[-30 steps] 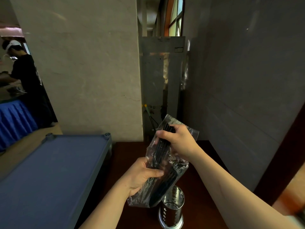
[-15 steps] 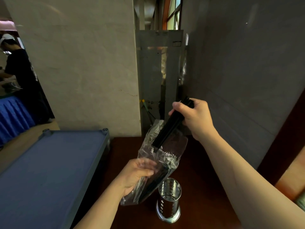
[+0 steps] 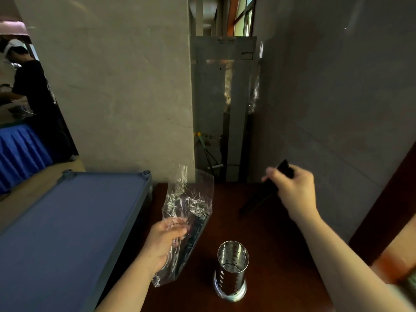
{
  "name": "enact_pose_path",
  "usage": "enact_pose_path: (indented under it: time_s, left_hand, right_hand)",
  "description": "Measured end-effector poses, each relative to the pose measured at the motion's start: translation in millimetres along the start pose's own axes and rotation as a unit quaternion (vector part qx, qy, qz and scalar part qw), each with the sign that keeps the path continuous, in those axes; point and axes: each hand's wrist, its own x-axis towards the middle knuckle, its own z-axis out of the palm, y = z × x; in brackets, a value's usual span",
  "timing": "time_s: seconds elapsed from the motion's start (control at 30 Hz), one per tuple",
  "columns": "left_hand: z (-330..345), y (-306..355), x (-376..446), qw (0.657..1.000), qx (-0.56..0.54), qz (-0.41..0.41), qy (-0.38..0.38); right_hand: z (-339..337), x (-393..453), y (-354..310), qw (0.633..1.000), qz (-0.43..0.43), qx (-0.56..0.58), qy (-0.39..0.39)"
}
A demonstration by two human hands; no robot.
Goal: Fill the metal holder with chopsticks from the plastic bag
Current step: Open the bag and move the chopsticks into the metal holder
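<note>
The right hand has its grip closed around a bundle of black chopsticks, raised above the tabletop. The left hand clasps the plastic bag, which holds more chopsticks. The metal holder stands upright between the arms.

no readable text, no labels, no brands, no numbers, no signs anywhere
</note>
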Motion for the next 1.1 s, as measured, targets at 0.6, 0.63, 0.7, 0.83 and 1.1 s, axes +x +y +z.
enact_pose_path:
  time_s: [0.6, 0.63, 0.7, 0.83, 1.1]
  left_hand:
    - [7, 17, -13, 0.999, -0.019, 0.04, -0.025]
    - [7, 17, -13, 0.999, -0.02, 0.042, -0.026]
    - [8, 15, -14, 0.998, -0.024, 0.043, -0.028]
    - [8, 12, -14, 0.998, -0.021, 0.043, -0.027]
    - [9, 9, -15, 0.999, -0.019, 0.038, -0.032]
  right_hand:
    - [54, -65, 113, 0.977, 0.09, -0.136, -0.139]
    - [55, -67, 119, 0.975, 0.094, -0.143, -0.143]
    - [56, -72, 128, 0.97, 0.101, -0.159, -0.153]
    - [59, -81, 144, 0.955, 0.116, -0.201, -0.182]
    - [64, -96, 161, 0.907, 0.106, -0.283, -0.294]
